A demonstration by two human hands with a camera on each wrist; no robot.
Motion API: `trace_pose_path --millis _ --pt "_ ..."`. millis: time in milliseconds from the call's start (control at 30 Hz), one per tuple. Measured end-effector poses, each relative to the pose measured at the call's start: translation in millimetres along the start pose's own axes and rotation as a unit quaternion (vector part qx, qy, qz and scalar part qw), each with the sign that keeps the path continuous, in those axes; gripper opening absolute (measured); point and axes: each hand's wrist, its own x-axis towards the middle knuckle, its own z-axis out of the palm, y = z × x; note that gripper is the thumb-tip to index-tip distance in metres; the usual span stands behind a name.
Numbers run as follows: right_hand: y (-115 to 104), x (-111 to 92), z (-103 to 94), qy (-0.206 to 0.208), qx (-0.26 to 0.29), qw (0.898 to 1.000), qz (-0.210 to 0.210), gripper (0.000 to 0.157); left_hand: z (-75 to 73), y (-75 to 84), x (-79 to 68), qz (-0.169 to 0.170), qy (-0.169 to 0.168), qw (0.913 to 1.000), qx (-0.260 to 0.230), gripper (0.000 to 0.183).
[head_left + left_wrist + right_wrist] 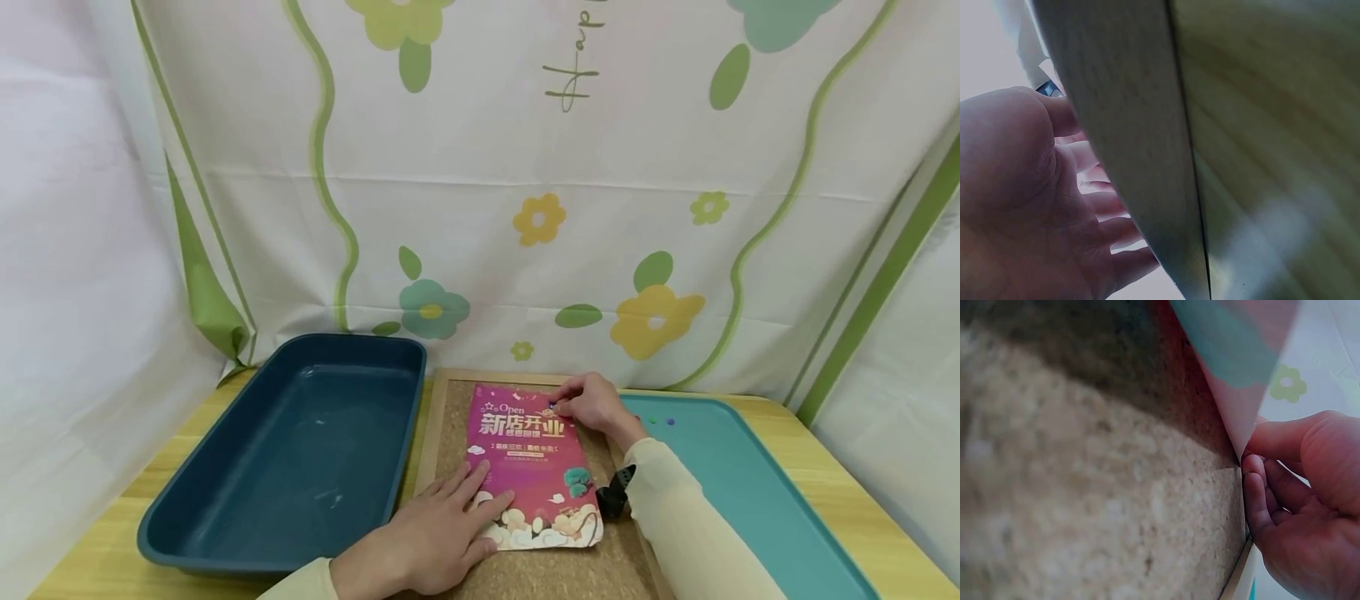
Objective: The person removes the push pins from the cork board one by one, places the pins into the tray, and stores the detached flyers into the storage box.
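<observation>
- Here's the left hand (pixel 438 525), fingers spread, pressing the near left side of the pink-purple poster (pixel 528 479)!
- Over at the poster's far right corner, the right hand (pixel 592 404) pinches a small blue piece (pixel 552 405).
- Beneath the poster, a wood-framed cork board (pixel 456 417).
- To the left, a deep dark-blue tub (pixel 300 450); to the right, a teal tray (pixel 735 467), a tiny purple piece (pixel 671 422) towards its far end.
- All on a wooden table (pixel 847 500), with a flowered curtain (pixel 480 125) hanging behind.

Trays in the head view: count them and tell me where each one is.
2. The deep dark blue tray is left of the cork board; the shallow teal tray is to its right, partly hidden by the right sleeve.
</observation>
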Motion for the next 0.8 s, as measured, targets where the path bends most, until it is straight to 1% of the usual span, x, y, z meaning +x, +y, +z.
trace_pose_path --millis 167,433,667,800 --pt "2.9 -1.0 -2.2 0.003 -0.004 1.000 0.007 0.012 -0.8 2.7 1.2 0.002 -0.001 1.0000 0.005 0.063" --pt "0.9 -3.0 -3.1 -0.003 -0.001 1.000 -0.005 0.012 -1.4 4.0 0.7 0.001 0.000 1.0000 0.009 0.063" --pt "0.0 -3.0 -0.8 0.001 0.005 1.000 0.003 0.013 -1.4 4.4 0.8 -0.001 0.000 0.9999 0.010 0.063" --pt "-0.4 -1.5 1.1 0.003 0.005 1.000 -0.001 0.014 -1.2 3.7 -0.1 -0.003 0.001 0.9999 0.011 0.063"
